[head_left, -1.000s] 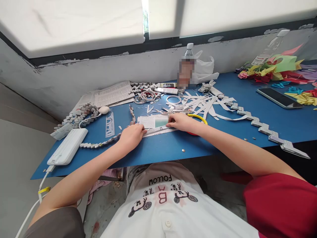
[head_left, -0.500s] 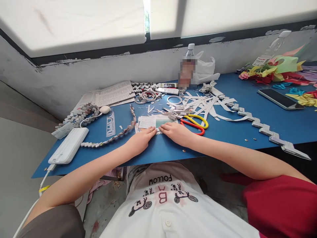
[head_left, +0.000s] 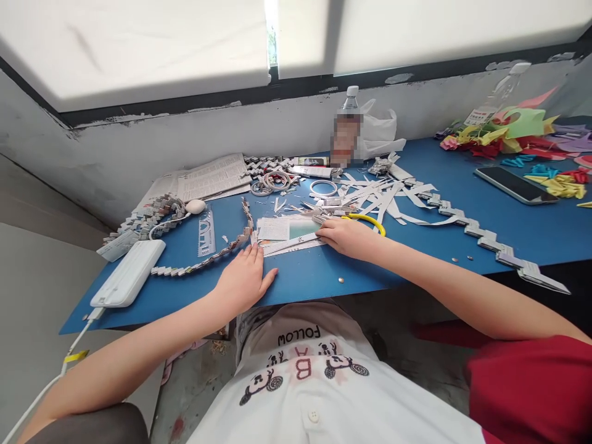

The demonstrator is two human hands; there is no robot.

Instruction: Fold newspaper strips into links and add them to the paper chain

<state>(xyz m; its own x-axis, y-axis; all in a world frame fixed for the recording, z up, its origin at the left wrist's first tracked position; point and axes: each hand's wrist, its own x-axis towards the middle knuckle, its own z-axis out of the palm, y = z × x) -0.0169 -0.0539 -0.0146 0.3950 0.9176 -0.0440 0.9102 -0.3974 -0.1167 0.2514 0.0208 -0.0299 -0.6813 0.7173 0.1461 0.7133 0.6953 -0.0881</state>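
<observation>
A narrow printed paper strip (head_left: 291, 243) lies slightly slanted across a stack of printed paper pieces (head_left: 274, 229) at the desk's front middle. My right hand (head_left: 349, 238) has its fingers closed on the strip's right end. At the other end, my left hand (head_left: 240, 280) lies flat with fingers stretched and thumb apart, its fingertips by the strip's left tip. Just behind my right hand shows the yellow handle of the scissors (head_left: 375, 222); my hand covers the rest. A folded-paper zigzag chain (head_left: 222, 253) curves left of the papers.
Loose white paper strips (head_left: 370, 194) and tape rolls (head_left: 277, 180) lie behind. Leftward are a clear ruler (head_left: 206, 234) and a cabled white power bank (head_left: 129, 271). Toward the right are another zigzag chain (head_left: 481, 233), a phone (head_left: 515, 185) and coloured paper (head_left: 509, 132). A bottle (head_left: 346, 132) stands by the wall.
My hands have moved apart from the middle of the papers, left hand leftward and nearer me, right hand rightward. The strip now shows between them, and the scissors' red handle is covered.
</observation>
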